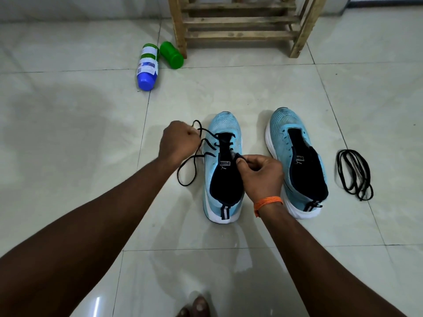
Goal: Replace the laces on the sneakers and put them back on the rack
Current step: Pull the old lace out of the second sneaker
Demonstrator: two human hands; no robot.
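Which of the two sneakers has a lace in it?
The left sneaker: a black lace crosses its front. The right sneaker has bare eyelets.

Pale tiled floor (68, 133), white bottle (147, 67) with blue cap lying on it, green bottle (171, 54) just beside

Half-laced blue sneaker (225, 126), unlaced twin (283, 124) beside; loose black lace (354, 173)

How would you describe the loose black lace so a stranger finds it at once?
Find the light blue sneakers on the tiled floor. Right of the unlaced sneaker lies the coiled black lace. Unlike the other lace, it touches no shoe or hand.
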